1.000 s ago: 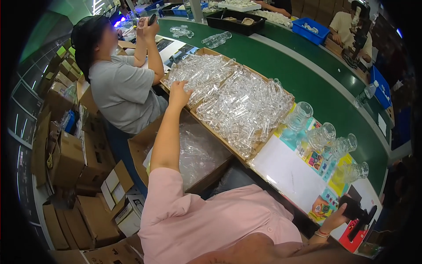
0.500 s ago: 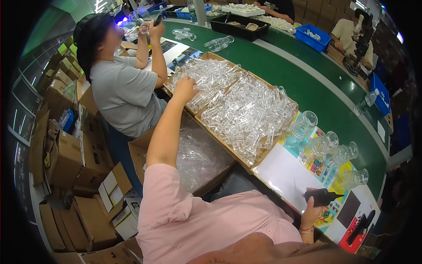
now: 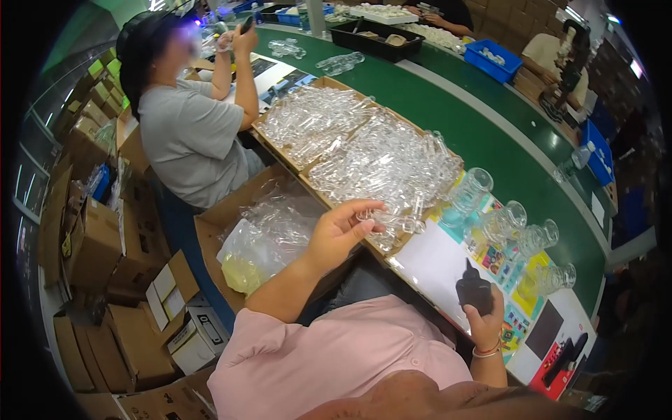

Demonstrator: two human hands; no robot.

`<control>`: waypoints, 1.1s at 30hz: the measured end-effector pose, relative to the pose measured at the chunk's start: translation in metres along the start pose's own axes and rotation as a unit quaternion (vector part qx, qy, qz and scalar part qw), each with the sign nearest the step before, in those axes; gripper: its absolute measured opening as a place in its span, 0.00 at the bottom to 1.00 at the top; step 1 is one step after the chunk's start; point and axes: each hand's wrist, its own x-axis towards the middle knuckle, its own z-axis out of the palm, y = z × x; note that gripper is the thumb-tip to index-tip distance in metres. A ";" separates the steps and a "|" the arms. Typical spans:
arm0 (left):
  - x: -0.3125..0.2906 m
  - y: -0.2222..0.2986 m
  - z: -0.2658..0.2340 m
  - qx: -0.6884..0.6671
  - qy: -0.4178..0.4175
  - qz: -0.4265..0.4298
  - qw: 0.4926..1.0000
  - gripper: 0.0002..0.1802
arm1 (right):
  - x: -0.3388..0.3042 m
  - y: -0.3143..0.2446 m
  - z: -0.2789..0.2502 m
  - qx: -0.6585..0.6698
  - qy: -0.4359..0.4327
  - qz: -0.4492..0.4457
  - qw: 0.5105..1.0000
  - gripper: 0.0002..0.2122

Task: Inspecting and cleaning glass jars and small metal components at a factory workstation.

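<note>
Between the thumb and fingers of my left hand is a small clear plastic tube-like piece, held over the near corner of a shallow cardboard tray. Clear pieces of similar look are heaped in that tray and in the one beside it. My right hand is wrapped round a black squeeze bottle with a tapered tip pointing up and away from me. It is held over the white, colour-printed sheet on the bench.
Several clear bottle-shaped vessels stand along the sheet's far side. Black tools lie at the right. A carton with plastic bags is below the trays. A co-worker in grey sits at my left; a green worktop runs behind.
My left hand has come back from the left tray toward me, now with a clear piece in it. The black bottle has turned from pointing right to pointing up.
</note>
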 end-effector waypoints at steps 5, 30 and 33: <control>-0.004 -0.020 0.050 -0.056 -0.042 -0.037 0.997 0.16 | -0.007 -0.009 -0.030 0.217 0.139 -0.035 0.966 0.28; -0.015 -0.051 0.137 -0.031 -0.125 0.024 0.991 0.18 | 0.025 -0.090 -0.022 0.255 0.220 -0.108 0.935 0.21; -0.018 -0.050 0.137 -0.035 -0.130 0.030 0.990 0.18 | 0.025 -0.089 -0.017 0.220 0.231 -0.112 0.941 0.21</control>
